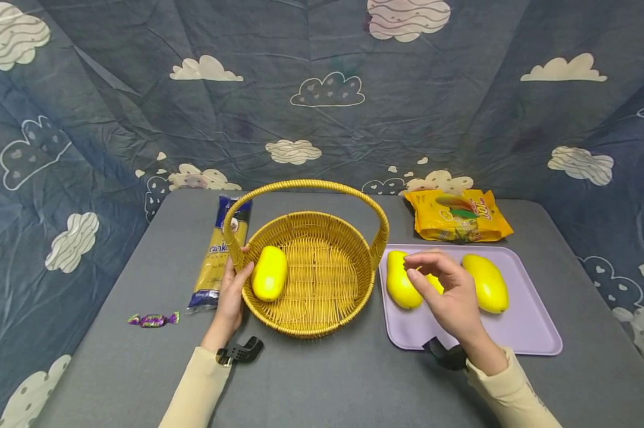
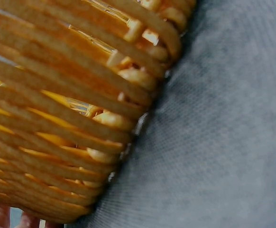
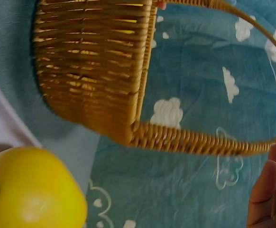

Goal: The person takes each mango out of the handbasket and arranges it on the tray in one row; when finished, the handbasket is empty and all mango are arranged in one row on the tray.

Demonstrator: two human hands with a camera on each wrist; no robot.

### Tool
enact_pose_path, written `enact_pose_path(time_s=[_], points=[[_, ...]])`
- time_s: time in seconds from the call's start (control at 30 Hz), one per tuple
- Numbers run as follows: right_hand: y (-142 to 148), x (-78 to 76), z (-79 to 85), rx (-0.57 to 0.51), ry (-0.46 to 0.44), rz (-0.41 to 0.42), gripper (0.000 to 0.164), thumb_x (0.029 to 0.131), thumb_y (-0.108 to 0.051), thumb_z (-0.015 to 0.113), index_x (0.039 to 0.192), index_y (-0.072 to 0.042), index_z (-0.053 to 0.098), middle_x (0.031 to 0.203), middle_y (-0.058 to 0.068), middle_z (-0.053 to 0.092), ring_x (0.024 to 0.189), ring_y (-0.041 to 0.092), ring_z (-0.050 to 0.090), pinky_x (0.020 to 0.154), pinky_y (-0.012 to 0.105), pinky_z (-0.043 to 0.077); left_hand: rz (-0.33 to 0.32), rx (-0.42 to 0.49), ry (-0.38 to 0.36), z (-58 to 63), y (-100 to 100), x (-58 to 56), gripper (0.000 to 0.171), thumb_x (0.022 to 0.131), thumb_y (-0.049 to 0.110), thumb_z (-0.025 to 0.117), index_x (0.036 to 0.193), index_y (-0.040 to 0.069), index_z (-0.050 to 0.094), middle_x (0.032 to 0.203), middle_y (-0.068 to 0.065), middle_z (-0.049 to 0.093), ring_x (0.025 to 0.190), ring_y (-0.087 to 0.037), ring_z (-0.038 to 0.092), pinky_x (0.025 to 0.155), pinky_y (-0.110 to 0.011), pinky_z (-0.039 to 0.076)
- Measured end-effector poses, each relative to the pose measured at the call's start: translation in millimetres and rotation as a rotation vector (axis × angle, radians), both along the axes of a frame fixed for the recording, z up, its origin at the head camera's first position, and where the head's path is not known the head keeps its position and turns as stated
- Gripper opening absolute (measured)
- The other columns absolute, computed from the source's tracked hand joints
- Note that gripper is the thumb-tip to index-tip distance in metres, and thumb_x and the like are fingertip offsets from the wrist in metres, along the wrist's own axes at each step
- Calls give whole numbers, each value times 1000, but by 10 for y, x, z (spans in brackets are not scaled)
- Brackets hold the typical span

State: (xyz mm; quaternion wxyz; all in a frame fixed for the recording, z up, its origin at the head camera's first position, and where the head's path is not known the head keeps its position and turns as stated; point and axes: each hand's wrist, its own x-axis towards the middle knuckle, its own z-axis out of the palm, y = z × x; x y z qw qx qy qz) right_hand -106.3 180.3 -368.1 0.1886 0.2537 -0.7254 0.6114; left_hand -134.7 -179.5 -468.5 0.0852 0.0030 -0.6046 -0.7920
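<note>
My left hand (image 1: 232,297) grips the left rim of a woven wicker basket (image 1: 311,330), thumb at the rim near the handle's base. Inside the basket, on its left side, lies a yellow mango (image 1: 270,273). The left wrist view is filled by the basket's woven wall (image 2: 57,95). My right hand (image 1: 450,294) hovers over a lilac tray (image 1: 530,333), fingers loosely curved and holding nothing. On the tray, one mango (image 1: 402,280) lies left of that hand and another mango (image 1: 486,284) right of it. A third mango (image 1: 435,284) is mostly hidden behind the hand.
A pasta packet (image 1: 211,267) lies left of the basket, partly behind its handle. Nearer the table's left edge sits a purple wrapped candy (image 1: 153,320). Behind the tray lies a yellow candy bag (image 1: 458,215). A cloud-patterned cloth (image 1: 322,137) hangs beyond the grey table (image 1: 322,386).
</note>
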Motion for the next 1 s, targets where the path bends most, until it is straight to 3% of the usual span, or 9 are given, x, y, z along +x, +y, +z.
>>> enact_pose_path(time_s=[0.17,0.57,0.63,0.77,0.87,1.0], points=[[-179,-56,37,48,58,99,32,77,18,63,105,4,65,97,15,64,91,20,58,75,25,47,-4,0,1,2,8,0,38,99,12,47,136,9,38,147,-3,31,132,-17,29,108,-33,20],[-633,-155,201,216,-17,244,24,82,1,71,105,-5,67,99,2,66,84,17,60,66,30,50,-6,12,9,-5,-6,0,37,99,13,48,135,9,39,146,-3,31,132,-17,29,107,-32,20],[-729,-132,318,236,-24,258,23,82,2,71,104,-4,67,99,3,66,85,18,60,66,31,51,-6,13,5,-6,-8,1,38,99,13,48,136,9,38,147,-3,31,133,-17,28,108,-33,20],[-882,-187,385,325,-61,279,22,84,-6,71,106,-8,67,101,-1,66,91,16,59,69,35,51,-4,13,-5,-10,-9,3,38,99,12,48,136,8,38,147,-3,31,133,-16,28,108,-33,19],[-963,-315,298,406,-77,292,23,87,-19,70,109,-16,67,104,-9,64,94,11,57,71,37,51,-1,12,-7,-8,-6,4,38,99,12,48,136,9,39,147,-2,31,133,-17,28,108,-33,19],[-1080,-401,303,499,-81,291,26,88,-28,69,111,-18,67,107,-12,63,95,10,56,73,36,51,-3,15,-12,-2,0,7,38,99,12,48,136,9,39,147,-3,31,134,-17,28,108,-34,19]])
